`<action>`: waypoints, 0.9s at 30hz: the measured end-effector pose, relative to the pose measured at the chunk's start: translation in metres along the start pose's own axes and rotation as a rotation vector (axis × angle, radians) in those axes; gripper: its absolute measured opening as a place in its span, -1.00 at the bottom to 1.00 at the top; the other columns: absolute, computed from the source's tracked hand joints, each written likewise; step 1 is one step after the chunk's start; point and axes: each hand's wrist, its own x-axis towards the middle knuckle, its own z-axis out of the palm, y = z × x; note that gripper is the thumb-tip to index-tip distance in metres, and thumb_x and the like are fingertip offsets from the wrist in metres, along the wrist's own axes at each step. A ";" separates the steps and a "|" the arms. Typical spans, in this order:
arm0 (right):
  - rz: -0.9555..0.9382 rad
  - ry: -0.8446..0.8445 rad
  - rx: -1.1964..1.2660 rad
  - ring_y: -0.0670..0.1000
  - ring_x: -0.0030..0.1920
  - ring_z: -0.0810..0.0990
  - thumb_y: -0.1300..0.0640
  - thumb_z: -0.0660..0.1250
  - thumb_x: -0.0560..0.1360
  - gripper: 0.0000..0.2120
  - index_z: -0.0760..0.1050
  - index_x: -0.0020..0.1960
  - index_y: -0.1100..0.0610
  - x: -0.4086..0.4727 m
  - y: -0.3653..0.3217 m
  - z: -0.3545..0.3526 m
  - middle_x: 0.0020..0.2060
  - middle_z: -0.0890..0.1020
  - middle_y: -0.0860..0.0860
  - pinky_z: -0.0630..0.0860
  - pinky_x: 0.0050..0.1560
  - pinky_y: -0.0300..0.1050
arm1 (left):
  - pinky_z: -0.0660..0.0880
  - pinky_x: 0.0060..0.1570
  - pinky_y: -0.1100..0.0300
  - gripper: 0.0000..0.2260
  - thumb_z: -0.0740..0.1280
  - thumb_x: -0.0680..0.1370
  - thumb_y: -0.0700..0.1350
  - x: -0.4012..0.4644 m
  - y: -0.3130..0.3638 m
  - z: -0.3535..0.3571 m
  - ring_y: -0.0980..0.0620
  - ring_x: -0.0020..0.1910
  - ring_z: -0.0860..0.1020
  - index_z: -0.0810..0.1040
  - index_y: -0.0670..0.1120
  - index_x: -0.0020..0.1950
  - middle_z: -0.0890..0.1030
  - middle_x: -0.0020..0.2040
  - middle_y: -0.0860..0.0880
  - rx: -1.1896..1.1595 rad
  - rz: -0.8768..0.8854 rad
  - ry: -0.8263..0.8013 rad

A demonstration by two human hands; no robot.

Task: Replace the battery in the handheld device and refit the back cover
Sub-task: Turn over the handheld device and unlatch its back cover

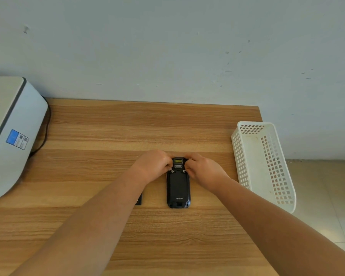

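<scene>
Battery point(139, 200) mostly behind forearm

A wooden table point(108, 136) stood against a pale, scuffed wall point(167, 46). At its left end sat a grey-white machine point(10, 132) with a blue label, a black cable point(45, 132) curving down behind it. Over the right edge leaned a white perforated basket point(265, 164), tiled floor point(323, 196) beyond it.

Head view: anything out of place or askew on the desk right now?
White perforated plastic basket overhangs the wooden desk's right edge, tilted. A flat black item lies half hidden under the left forearm. The black handheld device lies straight.
</scene>
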 end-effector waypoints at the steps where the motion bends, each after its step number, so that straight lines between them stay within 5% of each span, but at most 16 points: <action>1: -0.003 0.006 -0.008 0.13 -0.02 0.63 0.12 0.21 0.62 -0.76 0.58 0.15 0.20 0.000 0.000 0.001 0.31 0.49 0.06 0.60 -0.06 0.02 | 0.56 0.09 0.02 -0.85 0.32 0.58 -0.10 0.000 0.000 0.000 0.01 0.11 0.60 0.68 -0.04 0.05 0.65 0.18 0.01 0.018 0.011 -0.003; 13: -0.048 0.021 -0.128 0.15 -0.14 0.65 0.12 0.20 0.61 -0.76 0.57 0.13 0.21 0.003 0.002 0.006 0.29 0.50 0.10 0.62 -0.21 0.05 | 0.56 0.01 0.07 -0.84 0.29 0.60 -0.10 -0.002 0.005 0.003 0.02 0.01 0.61 0.67 -0.07 -0.01 0.66 0.12 0.00 0.028 -0.009 0.027; 21: -0.102 0.029 -0.211 0.07 -0.51 0.53 0.23 0.47 0.42 -0.92 0.57 -0.15 0.21 0.007 0.004 0.012 -0.08 0.62 0.13 0.48 -0.63 -0.09 | 0.57 -0.06 0.09 -0.85 0.29 0.59 -0.14 -0.002 0.011 0.003 0.01 -0.09 0.63 0.65 -0.09 -0.09 0.68 0.05 -0.01 0.024 -0.042 0.047; 24: -0.116 0.054 -0.204 0.09 -0.51 0.52 0.23 0.45 0.42 -0.92 0.56 -0.17 0.21 0.011 0.002 0.011 -0.14 0.62 0.13 0.47 -0.62 -0.10 | 0.56 -0.07 0.09 -0.84 0.29 0.59 -0.14 -0.003 0.012 0.003 -0.01 -0.09 0.63 0.65 -0.10 -0.09 0.68 -0.02 -0.02 0.003 -0.067 0.055; 27: -0.096 0.080 -0.118 0.15 -0.32 0.63 0.19 0.34 0.53 -0.89 0.59 -0.03 0.23 0.009 0.007 0.011 0.06 0.62 0.15 0.59 -0.44 0.02 | 0.56 0.04 0.10 -0.85 0.30 0.59 -0.13 -0.005 0.011 0.003 0.02 0.01 0.63 0.67 -0.08 -0.04 0.67 0.14 0.01 -0.053 -0.092 0.070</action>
